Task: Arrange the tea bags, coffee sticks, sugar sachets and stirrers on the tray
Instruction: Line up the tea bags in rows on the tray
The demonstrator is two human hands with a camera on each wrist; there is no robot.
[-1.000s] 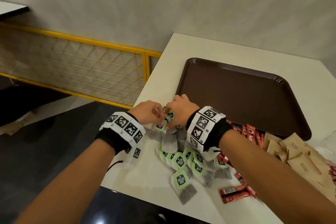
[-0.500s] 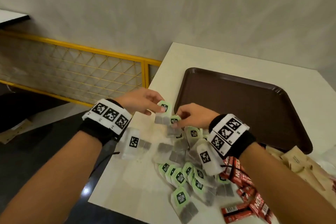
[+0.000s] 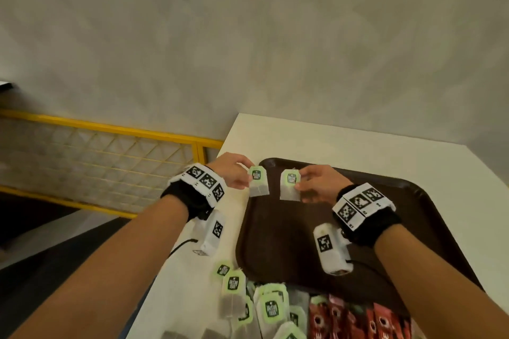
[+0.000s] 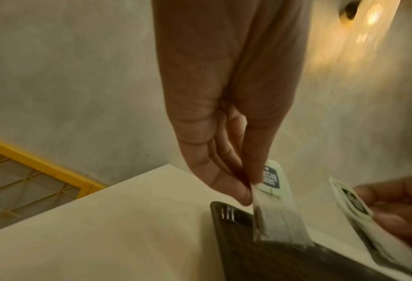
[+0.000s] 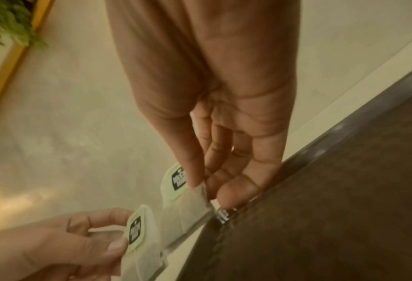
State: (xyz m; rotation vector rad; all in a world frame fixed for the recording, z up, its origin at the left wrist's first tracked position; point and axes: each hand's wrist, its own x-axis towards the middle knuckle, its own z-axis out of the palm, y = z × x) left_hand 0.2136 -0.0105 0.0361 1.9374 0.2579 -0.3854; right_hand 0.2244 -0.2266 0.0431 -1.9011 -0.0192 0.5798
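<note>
Head view: my left hand (image 3: 230, 173) pinches one tea bag (image 3: 258, 181) in its fingers, my right hand (image 3: 321, 187) another (image 3: 289, 184), both held over the brown tray's (image 3: 429, 217) far-left corner; loose bags (image 3: 271, 308) lie on the surface (image 3: 344, 140).

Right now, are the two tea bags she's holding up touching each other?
Apart. The head view shows bare brown tray between the left tea bag and the right tea bag.

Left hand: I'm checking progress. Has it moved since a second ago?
Yes. The left hand has gone from over the tea bag pile to the tray's far left corner, pinching a tea bag.
</note>
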